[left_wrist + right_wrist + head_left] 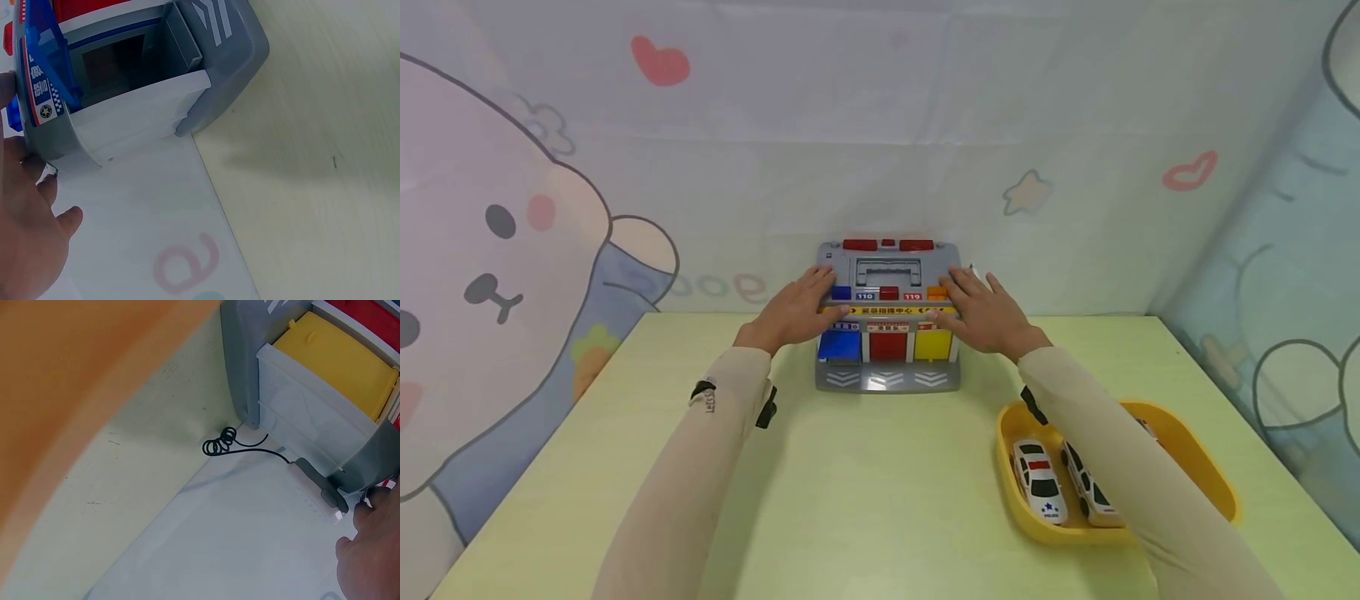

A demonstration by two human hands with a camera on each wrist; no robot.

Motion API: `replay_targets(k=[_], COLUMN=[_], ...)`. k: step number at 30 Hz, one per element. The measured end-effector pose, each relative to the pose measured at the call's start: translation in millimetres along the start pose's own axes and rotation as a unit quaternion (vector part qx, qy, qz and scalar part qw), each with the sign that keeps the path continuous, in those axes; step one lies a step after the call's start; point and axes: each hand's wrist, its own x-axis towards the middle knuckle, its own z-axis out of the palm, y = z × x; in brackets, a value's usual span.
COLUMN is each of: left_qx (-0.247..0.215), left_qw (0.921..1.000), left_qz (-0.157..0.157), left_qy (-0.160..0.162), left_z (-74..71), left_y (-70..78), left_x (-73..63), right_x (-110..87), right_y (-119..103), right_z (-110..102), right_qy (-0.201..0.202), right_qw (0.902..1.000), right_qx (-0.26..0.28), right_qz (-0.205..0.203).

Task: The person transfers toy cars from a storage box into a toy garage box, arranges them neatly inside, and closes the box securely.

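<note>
A grey toy rescue station [887, 382] stands against the back wall, with red, blue and orange lights on its roof. Its blue door [839, 345] is raised, and the left wrist view shows the dark bay behind it; the red door [888, 346] and yellow door [932, 345] are down. My left hand [797, 307] rests on the station's upper left side, thumb at the front, fingers fairly straight. On the upper right side lies my right hand [988, 312], fingers spread. Beside it, a grey toy handset [319, 481] dangles with a black coiled cord [222, 445].
A yellow tray [1213, 475] stands at the front right, partly under my right forearm. Inside it are a white toy police car [1037, 483], another white toy car [1088, 487] and something partly hidden. A printed cloth wall [850, 167] borders the light green table [865, 500].
</note>
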Motion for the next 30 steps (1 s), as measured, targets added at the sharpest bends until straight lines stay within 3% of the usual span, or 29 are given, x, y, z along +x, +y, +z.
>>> replay_targets(k=[14, 30], left_qx=[0.094, 0.125], left_qw=[0.9947, 0.9890], left_qz=[0.041, 0.077], left_qy=[-0.009, -0.016], left_z=[0.3, -5.3], left_y=[-10.3, -19.5], left_x=[5.7, 9.6], right_x=[-0.5, 1.6], right_y=[1.9, 1.0], right_z=[2.2, -0.7], right_qy=[0.001, 0.015], right_qw=[1.0000, 0.9998], right_qx=[0.004, 0.004], right_qz=[-0.002, -0.010])
